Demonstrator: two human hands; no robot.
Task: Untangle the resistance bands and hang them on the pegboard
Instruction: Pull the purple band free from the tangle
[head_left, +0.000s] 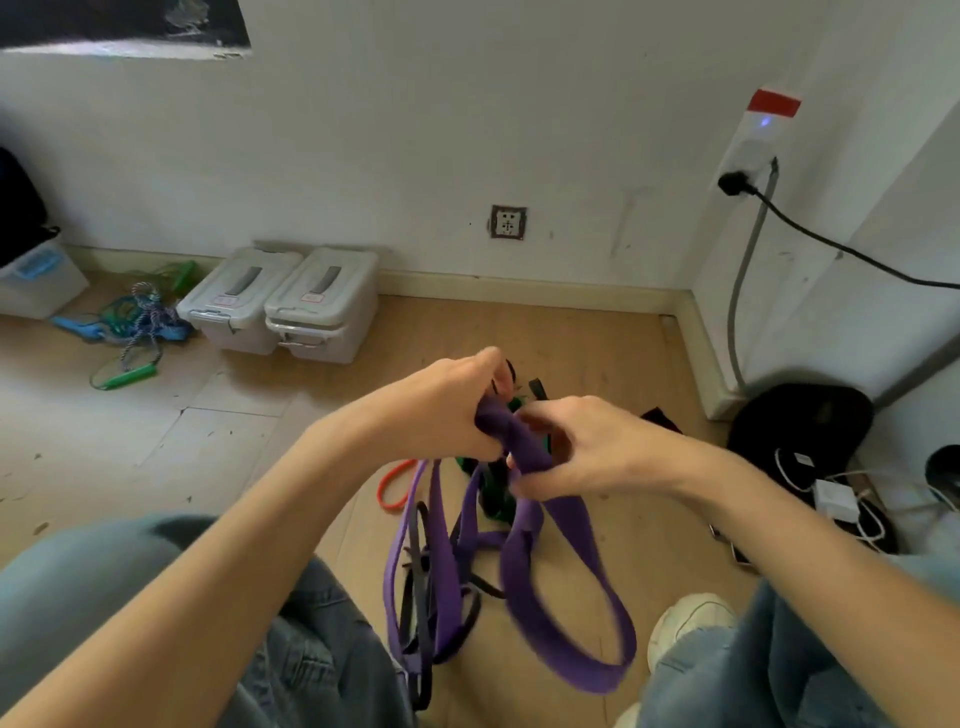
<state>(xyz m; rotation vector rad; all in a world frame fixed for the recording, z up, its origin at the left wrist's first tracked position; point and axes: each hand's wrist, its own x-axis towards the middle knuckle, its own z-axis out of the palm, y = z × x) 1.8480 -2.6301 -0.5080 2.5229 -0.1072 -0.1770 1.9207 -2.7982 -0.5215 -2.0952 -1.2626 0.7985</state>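
The left hand and the right hand meet close together above the floor, both gripping the same wide purple band. The left hand's fingers are curled round the bunched upper end of that band, with a thin black band looping out past its fingertips on the far side. The right hand, just to the right of the left and touching the same strap, pinches the purple band between thumb and curled fingers a little lower down. Below both hands the purple band hangs in long loops, 1 wide loop swinging down under the right hand toward a white shoe, the others dropping under the left hand tangled with narrow black bands. A green band shows in the knot directly beneath the hands, and an orange band lies on the floor just below and left of the left wrist. Denim-clad knees sit under both forearms. Far beyond the left hand, 2 lidded plastic boxes stand against the wall, with a heap of coloured ropes further left. Beyond the right hand a wall socket is set low, and to its right a black bag rests by chargers and cables.
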